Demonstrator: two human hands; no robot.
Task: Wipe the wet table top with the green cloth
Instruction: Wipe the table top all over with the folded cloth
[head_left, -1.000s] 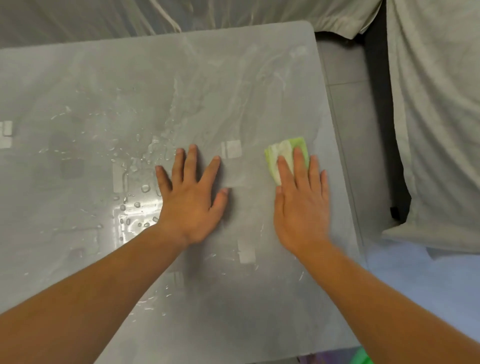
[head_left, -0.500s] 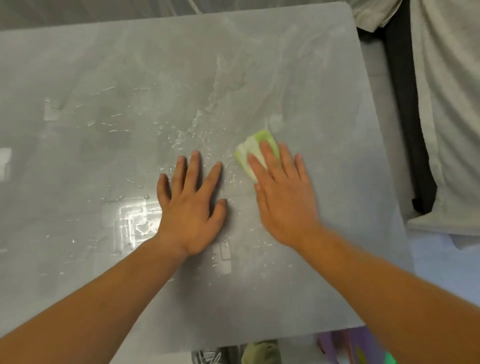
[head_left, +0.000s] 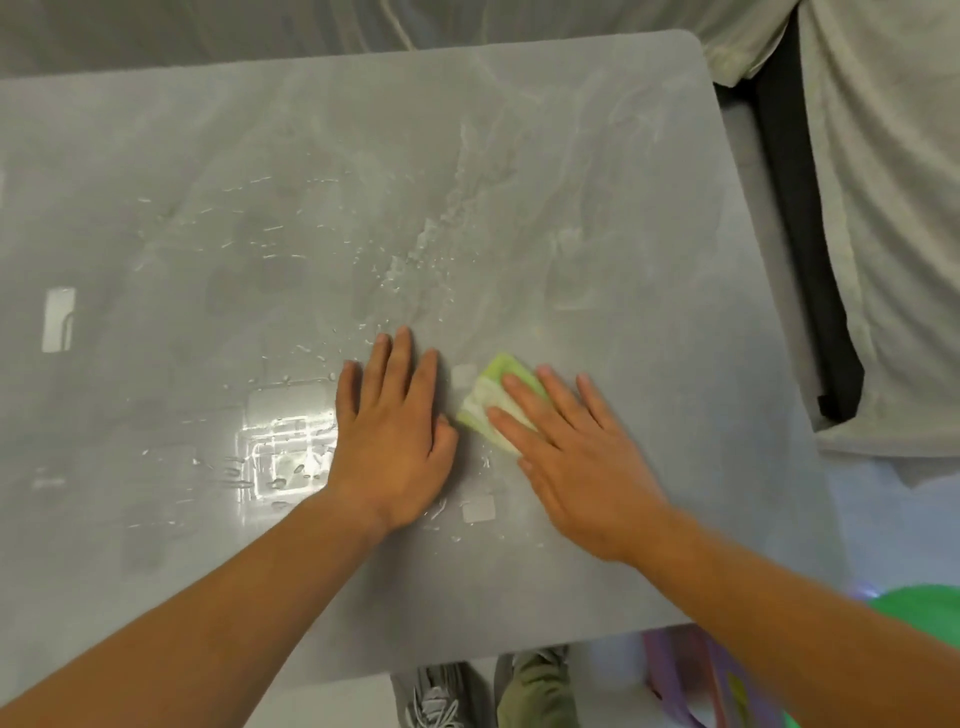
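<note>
Your green cloth (head_left: 496, 387) is lying folded and flat on the grey table top (head_left: 623, 182), right of centre, with its near part sitting under the straight fingers of your right hand (head_left: 582, 457). The top is glistening wet across its middle and left.

Right hand (head_left: 582, 457) flat, straight fingers pressing folded green-and-white cloth (head_left: 493, 400) on wet grey stone-look tabletop (head_left: 649, 218); left hand (head_left: 392, 436) flat beside it, droplets (head_left: 426, 254) beyond.
</note>
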